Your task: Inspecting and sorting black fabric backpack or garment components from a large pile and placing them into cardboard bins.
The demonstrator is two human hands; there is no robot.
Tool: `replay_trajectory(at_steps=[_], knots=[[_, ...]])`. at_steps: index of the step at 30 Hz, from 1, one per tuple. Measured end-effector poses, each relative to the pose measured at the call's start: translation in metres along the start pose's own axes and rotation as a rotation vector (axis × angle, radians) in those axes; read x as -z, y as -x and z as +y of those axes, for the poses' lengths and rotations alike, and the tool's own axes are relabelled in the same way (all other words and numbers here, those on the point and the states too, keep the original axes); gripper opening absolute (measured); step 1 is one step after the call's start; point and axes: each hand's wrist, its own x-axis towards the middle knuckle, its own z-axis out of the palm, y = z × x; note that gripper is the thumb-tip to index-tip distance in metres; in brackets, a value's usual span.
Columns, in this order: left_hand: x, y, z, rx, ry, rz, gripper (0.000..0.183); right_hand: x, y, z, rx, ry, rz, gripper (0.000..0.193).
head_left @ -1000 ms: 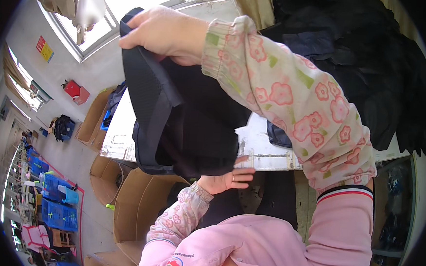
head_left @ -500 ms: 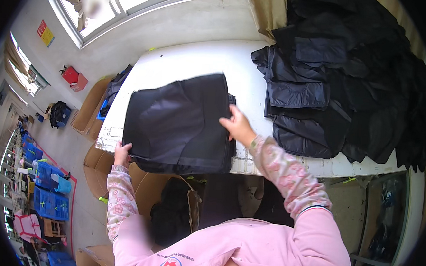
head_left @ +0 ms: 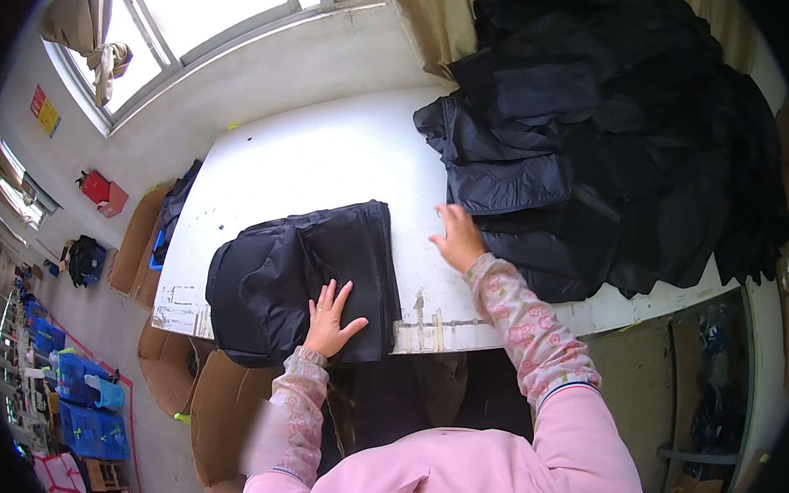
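A folded stack of black garments lies at the near left edge of the white table. My left hand rests flat on its right part, fingers spread. My right hand is over the table between that stack and a large heap of black garments. It is close to the heap's left edge, holding nothing, with its fingers apart. Folded black pieces with shiny panels form the heap's left side. Both forearms wear flowered sleeve covers.
Cardboard boxes stand below the table's front left, with another box beyond its left edge. A curtain hangs behind. Blue crates line the floor at far left. The heap overhangs the table's right end.
Both hands let go of the stack's sides, and it now lies lower on the table. My left hand moved onto its top; my right hand moved away toward the heap. The view shifted.
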Motion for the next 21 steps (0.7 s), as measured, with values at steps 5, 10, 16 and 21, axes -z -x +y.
replay_trajectory(at_steps=[5,10,16,21], knots=[[-0.003,0.000,0.002,0.003,0.031,-0.030,0.080,0.071,-0.030,0.092,-0.168,0.677,-0.234,0.045],[-0.004,0.002,-0.003,0.014,0.064,-0.040,0.082,0.074,-0.006,0.092,0.040,0.519,-0.300,0.028],[-0.002,-0.002,-0.007,0.024,0.081,-0.060,0.080,0.125,0.109,0.054,0.189,0.390,-0.539,0.026],[0.016,-0.006,0.019,-0.119,0.060,0.213,0.050,0.188,0.112,0.004,0.132,0.297,-0.683,0.042]])
